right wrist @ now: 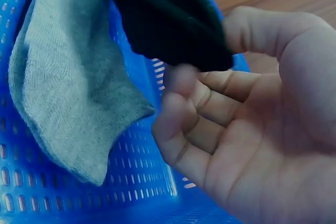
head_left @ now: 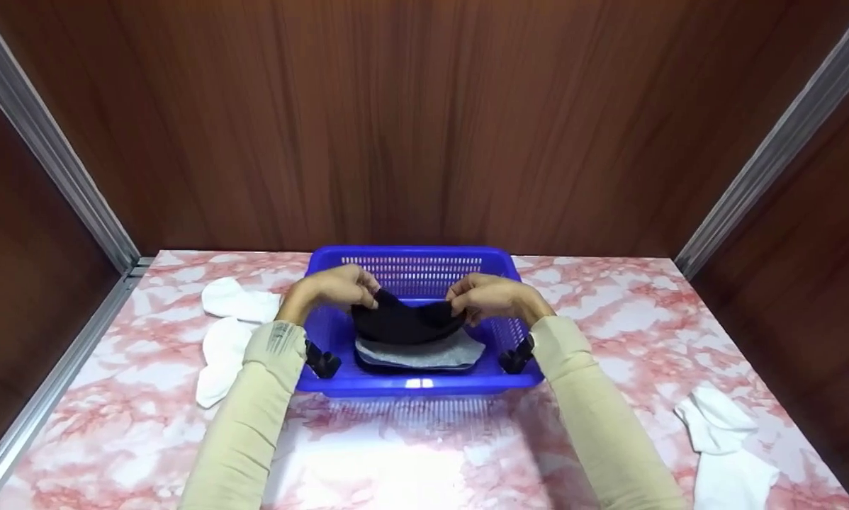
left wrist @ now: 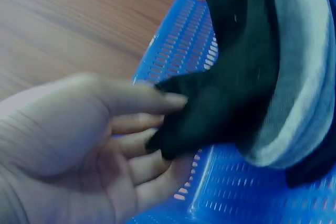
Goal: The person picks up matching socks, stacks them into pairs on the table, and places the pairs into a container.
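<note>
Over the blue basket, the black sock lies lengthwise from nine to three o'clock, the left hand and right hand pinching opposite ends.

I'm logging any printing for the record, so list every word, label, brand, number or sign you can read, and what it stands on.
Readable text: none in any view.
Left sleeve: dark marks near the wrist, too small to tell whether they are lettering.
Blue basket: no lettering seen.
Black cloth: no lettering seen.
Gray cloth: no lettering seen.
</note>
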`<control>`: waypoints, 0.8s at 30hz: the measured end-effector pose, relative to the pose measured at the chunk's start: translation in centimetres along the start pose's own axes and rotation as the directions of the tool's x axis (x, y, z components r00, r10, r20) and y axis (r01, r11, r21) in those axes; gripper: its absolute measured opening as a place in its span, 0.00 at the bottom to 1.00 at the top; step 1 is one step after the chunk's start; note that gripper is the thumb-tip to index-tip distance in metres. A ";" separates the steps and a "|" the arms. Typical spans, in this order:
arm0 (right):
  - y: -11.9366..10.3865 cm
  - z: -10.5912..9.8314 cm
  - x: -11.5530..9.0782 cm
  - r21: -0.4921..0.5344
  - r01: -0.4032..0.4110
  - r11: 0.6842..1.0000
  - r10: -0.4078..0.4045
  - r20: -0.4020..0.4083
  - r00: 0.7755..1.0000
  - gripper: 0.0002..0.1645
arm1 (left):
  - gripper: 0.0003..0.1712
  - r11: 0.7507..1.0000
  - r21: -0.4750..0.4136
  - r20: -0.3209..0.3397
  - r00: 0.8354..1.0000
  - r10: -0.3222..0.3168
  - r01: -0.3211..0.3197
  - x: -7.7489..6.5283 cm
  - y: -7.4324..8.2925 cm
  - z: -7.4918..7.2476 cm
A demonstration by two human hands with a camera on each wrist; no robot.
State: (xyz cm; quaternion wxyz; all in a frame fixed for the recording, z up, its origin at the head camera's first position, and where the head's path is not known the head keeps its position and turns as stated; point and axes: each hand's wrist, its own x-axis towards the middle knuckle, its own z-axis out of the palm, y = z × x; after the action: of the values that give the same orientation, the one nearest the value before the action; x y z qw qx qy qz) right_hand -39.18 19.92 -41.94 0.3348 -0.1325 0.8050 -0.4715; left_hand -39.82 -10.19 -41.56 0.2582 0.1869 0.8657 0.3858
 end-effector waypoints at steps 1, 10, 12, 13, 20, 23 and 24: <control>-0.1 0.0 0.0 0.002 -0.007 1.000 0.007 0.008 1.000 0.04 | 0.21 0.999 -0.036 0.051 0.999 -0.018 0.020 -0.1 0.0 0.0; 0.0 0.4 0.5 -0.218 -0.116 0.969 0.146 0.126 0.981 0.05 | 0.08 0.974 -0.078 0.319 0.930 -0.180 0.215 -0.4 0.8 0.6; 0.0 0.5 0.5 -0.275 -0.128 0.953 0.175 0.157 0.972 0.07 | 0.09 0.974 -0.040 0.331 0.923 -0.199 0.224 -0.4 1.0 0.7; 0.0 0.6 0.6 -0.292 -0.133 0.947 0.186 0.160 0.970 0.09 | 0.11 0.973 -0.023 0.334 0.919 -0.210 0.230 -0.4 1.1 0.8; 0.0 0.6 0.6 -0.326 -0.152 0.933 0.205 0.135 0.969 0.12 | 0.12 0.964 0.039 0.317 0.912 -0.260 0.262 -0.1 1.5 1.1; 0.0 0.7 0.5 -0.366 -0.152 0.918 0.209 0.121 0.970 0.12 | 0.10 0.958 0.056 0.310 0.907 -0.286 0.282 0.0 1.7 1.3; 0.0 0.7 0.5 -0.382 -0.149 0.912 0.207 0.115 0.972 0.12 | 0.10 0.956 0.064 0.305 0.906 -0.292 0.286 0.0 1.8 1.3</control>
State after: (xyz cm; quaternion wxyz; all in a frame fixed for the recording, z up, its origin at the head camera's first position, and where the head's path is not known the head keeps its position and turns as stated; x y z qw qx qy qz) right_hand -39.13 19.18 -42.33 0.4060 -0.1551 0.8602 -0.2667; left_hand -38.83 -8.32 -40.95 0.4441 0.1176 0.8356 0.3013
